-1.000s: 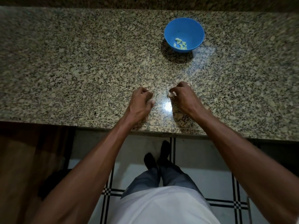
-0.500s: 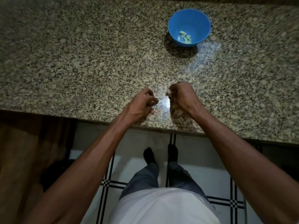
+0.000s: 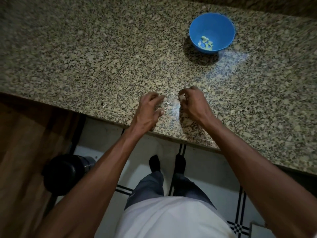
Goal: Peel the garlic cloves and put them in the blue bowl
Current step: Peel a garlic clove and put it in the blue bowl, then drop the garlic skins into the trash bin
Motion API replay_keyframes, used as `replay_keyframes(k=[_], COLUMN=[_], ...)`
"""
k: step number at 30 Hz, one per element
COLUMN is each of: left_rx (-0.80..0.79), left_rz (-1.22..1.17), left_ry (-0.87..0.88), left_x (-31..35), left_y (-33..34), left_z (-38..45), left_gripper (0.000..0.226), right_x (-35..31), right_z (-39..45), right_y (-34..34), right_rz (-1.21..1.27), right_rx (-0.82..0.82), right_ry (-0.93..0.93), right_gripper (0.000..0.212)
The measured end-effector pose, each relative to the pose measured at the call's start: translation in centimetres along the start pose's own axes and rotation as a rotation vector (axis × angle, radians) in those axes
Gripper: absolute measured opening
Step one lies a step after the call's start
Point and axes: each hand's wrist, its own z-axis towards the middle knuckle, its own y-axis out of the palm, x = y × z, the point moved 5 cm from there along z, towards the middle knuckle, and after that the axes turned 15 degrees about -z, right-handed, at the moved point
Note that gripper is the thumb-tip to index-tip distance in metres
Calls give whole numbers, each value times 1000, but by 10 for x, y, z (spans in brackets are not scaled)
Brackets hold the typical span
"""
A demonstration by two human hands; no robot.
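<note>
- The person's legs in grey trousers (image 3: 147, 186) and dark feet stand on pale floor tiles (image 3: 211, 169) with black lines, just before the near edge of the granite countertop (image 3: 85, 57); a black round object (image 3: 63, 174) sits on the floor to the left, beside a brown wooden surface (image 3: 22, 152).
- The left hand (image 3: 149, 109) hangs over the near edge of the countertop with fingers spread and loosely bent, holding nothing that can be seen. Half a second ago the same fingers were bunched tight near the other hand; they have since loosened and drawn apart from it.
- A small pale scrap of skin (image 3: 167, 103) lies on the countertop between the two hands.
- The right hand (image 3: 192, 102), just beside the left and also near the front edge, has its fingers curled, pinching a small pale garlic clove (image 3: 182, 97) at the fingertips; the piece is tiny and partly hidden. This grip matches the earlier frames.
- A loose pale bit (image 3: 208, 89) rests on the stone just right of the right hand.
- The blue bowl (image 3: 221, 23) stands toward the far right part of the countertop, well apart from both hands, with several peeled cloves (image 3: 206, 42) on its bottom, as before. It shows further right than earlier, as the view has swung.
</note>
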Motion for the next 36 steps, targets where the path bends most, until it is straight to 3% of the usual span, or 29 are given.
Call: replay_keyframes(k=[4,11,18,21,24,26,30,36], left_rx=[-130,-103,-51,91,294,374,496,772], left_rz=[311,429,406,171,-388,-696,-967,-1237], left_ry=[123,201,181,51,-362,-528,-592,-593], left_x=[19,32,36,36,21,7,-11,-58], left_y=[22,32,35,26,9,3,-20,-83], left_z=[-3,-16,-7,0,0,-5,-22,-68], left_gripper=[72,25,17,12,11,14,14,10], right_x=[-13,-8,-9,-4,1,-2,-34,-136], right_z=[-9,-19,-25,-16,-7,0,12,20], right_y=[8,12,11,5,0,2,13,39], right_rz=[-94,-162,-190,61,333,453,660,855], right_rx=[3,75,80,-8,-110,-156,-250,-367], right_ry=[-152,-198,-210,-78,37,76,57,1], right_gripper=[24,22,15,19,34,34,28,23])
